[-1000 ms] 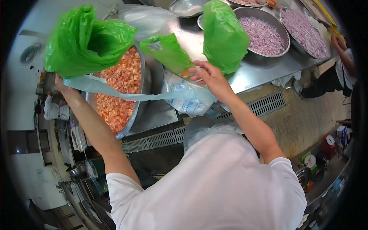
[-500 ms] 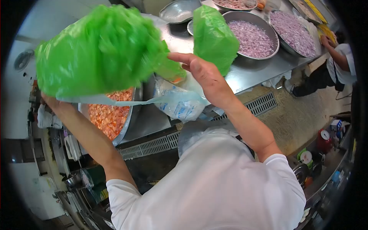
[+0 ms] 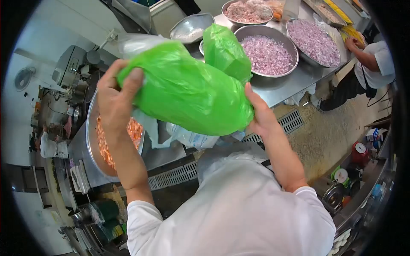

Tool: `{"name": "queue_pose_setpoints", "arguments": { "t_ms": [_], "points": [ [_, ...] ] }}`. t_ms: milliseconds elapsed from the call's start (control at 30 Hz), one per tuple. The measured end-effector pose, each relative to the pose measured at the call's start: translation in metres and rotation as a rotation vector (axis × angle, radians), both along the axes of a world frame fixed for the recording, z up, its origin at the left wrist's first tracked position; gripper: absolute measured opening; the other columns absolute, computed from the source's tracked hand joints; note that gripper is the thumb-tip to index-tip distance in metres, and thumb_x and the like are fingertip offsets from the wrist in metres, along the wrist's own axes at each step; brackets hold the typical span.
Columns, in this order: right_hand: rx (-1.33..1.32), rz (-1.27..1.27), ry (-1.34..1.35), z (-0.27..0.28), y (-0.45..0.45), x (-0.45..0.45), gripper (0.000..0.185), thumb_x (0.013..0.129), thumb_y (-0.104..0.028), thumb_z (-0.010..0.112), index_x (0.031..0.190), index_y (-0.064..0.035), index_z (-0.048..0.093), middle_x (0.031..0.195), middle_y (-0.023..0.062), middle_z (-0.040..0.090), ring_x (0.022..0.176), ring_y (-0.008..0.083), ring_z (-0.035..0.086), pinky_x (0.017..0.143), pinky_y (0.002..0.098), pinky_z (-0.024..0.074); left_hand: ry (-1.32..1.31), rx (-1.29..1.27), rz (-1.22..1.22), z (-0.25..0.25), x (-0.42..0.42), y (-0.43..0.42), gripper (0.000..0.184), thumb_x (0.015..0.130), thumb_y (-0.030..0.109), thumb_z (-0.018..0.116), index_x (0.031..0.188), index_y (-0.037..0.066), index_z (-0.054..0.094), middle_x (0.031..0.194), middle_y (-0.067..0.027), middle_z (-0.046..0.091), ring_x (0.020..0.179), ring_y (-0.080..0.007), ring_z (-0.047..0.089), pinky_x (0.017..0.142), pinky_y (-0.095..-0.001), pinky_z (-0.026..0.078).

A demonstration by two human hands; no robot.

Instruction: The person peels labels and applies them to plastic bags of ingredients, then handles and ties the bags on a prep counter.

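Observation:
A bulky green plastic bag (image 3: 192, 94) is held up between both hands. My left hand (image 3: 117, 91) pinches its left end between thumb and fingers. At the bag's right end, my right hand (image 3: 261, 113) grips it with the thumb on top, its fingers partly hidden behind the plastic. Below and behind the bag is a large metal basin (image 3: 90, 138) of diced orange-red meat. A light blue plastic strip (image 3: 149, 128) hangs under the bag, near a clear printed bag (image 3: 194, 140).
A second green bag (image 3: 226, 53) stands on the steel table (image 3: 273, 91). Bowls of chopped pinkish-purple pieces (image 3: 269, 55) (image 3: 314, 42) and a bowl of minced meat (image 3: 247, 12) stand behind. Another person (image 3: 371, 64) works at the far right.
The green bag has moved right and now stretches between both hands. My left hand has risen into view on its left end, and my right hand has closed on the other. The view has shifted.

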State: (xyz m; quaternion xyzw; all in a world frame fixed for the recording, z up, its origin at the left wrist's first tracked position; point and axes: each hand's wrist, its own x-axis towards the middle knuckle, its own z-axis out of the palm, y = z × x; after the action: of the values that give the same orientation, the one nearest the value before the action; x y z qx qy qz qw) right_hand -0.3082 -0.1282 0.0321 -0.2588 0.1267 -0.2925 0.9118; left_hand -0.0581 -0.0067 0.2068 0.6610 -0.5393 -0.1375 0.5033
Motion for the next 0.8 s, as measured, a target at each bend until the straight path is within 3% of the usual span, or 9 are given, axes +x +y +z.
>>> {"name": "queue_pose_setpoints", "arguments": {
  "t_ms": [167,300,400,500,533,567,600,700,800],
  "points": [
    [0.151,0.045,-0.170,-0.050,-0.010,-0.006,0.049,0.101,-0.030,0.056,0.138,0.0016,0.049,0.128,0.0140,0.062,0.111,0.0226,0.065,0.096,0.0388,0.0548,-0.043,-0.111,-0.102,-0.017,-0.032,-0.035,0.049,0.094,0.041,0.069,0.119,-0.002,0.063,0.097,-0.0063,0.070,0.092,-0.0093,0.061,0.079,-0.0208,0.045],
    [0.187,-0.049,-0.255,-0.091,-0.014,-0.002,0.047,0.099,-0.024,0.056,0.137,0.0030,0.051,0.127,0.0161,0.063,0.111,0.0266,0.065,0.096,0.0397,0.0546,0.057,-0.314,-0.180,-0.014,-0.033,-0.029,0.068,0.094,0.053,0.063,0.129,-0.005,0.055,0.117,-0.0199,0.069,0.102,-0.0176,0.066,0.082,-0.0246,0.048],
    [0.156,-0.146,-0.261,-0.117,-0.015,-0.006,0.043,0.101,-0.022,0.052,0.136,0.0036,0.051,0.127,0.0161,0.063,0.111,0.0267,0.065,0.096,0.0386,0.0546,0.307,-0.457,-0.079,-0.036,-0.030,-0.025,0.057,0.096,0.048,0.062,0.123,-0.002,0.059,0.108,-0.0158,0.071,0.097,-0.0164,0.067,0.079,-0.0258,0.049],
    [0.087,-0.219,-0.235,-0.132,-0.022,-0.007,0.041,0.102,-0.019,0.049,0.136,0.0029,0.051,0.126,0.0149,0.063,0.110,0.0252,0.065,0.095,0.0370,0.0545,0.423,-0.216,0.044,-0.125,-0.011,-0.023,0.036,0.100,0.037,0.061,0.103,0.002,0.065,0.089,-0.0057,0.067,0.085,-0.0116,0.063,0.076,-0.0286,0.050],
    [0.067,-0.228,-0.249,-0.130,-0.024,-0.008,0.040,0.102,-0.019,0.048,0.137,0.0023,0.051,0.127,0.0143,0.063,0.110,0.0245,0.065,0.095,0.0365,0.0544,0.511,-0.020,0.086,-0.163,-0.011,-0.020,0.036,0.100,0.035,0.061,0.107,0.000,0.067,0.094,-0.0041,0.069,0.088,-0.0133,0.061,0.082,-0.0289,0.049],
    [0.048,-0.237,-0.264,-0.128,-0.025,-0.010,0.040,0.102,-0.018,0.048,0.137,0.0017,0.051,0.127,0.0137,0.063,0.109,0.0239,0.065,0.094,0.0360,0.0543,0.215,0.236,0.066,-0.178,-0.026,-0.018,0.043,0.100,0.038,0.059,0.116,-0.001,0.065,0.107,-0.0047,0.069,0.094,-0.0158,0.060,0.087,-0.0303,0.047],
    [0.050,-0.224,-0.305,-0.118,-0.020,-0.015,0.040,0.102,-0.018,0.048,0.137,0.0009,0.051,0.127,0.0132,0.063,0.109,0.0233,0.065,0.094,0.0356,0.0543,0.219,0.263,-0.098,-0.251,-0.010,-0.015,0.047,0.101,0.038,0.055,0.126,-0.002,0.060,0.118,-0.0072,0.067,0.101,-0.0186,0.060,0.089,-0.0342,0.048],
    [0.054,-0.197,-0.295,-0.115,-0.019,-0.019,0.040,0.103,-0.019,0.047,0.139,-0.0011,0.051,0.127,0.0123,0.063,0.110,0.0222,0.064,0.094,0.0348,0.0540,0.820,0.695,-0.118,-0.261,-0.066,-0.014,0.055,0.100,0.042,0.052,0.140,0.004,0.048,0.126,-0.0121,0.060,0.115,-0.0242,0.058,0.098,-0.0383,0.047],
    [0.055,-0.190,-0.269,-0.122,-0.018,-0.012,0.041,0.103,-0.021,0.048,0.139,-0.0018,0.051,0.128,0.0124,0.063,0.111,0.0224,0.064,0.095,0.0348,0.0540,1.166,0.541,-0.177,-0.273,-0.100,-0.026,0.054,0.098,0.047,0.052,0.135,0.007,0.051,0.121,-0.0134,0.061,0.107,-0.0237,0.060,0.089,-0.0404,0.051]
  ]
}}
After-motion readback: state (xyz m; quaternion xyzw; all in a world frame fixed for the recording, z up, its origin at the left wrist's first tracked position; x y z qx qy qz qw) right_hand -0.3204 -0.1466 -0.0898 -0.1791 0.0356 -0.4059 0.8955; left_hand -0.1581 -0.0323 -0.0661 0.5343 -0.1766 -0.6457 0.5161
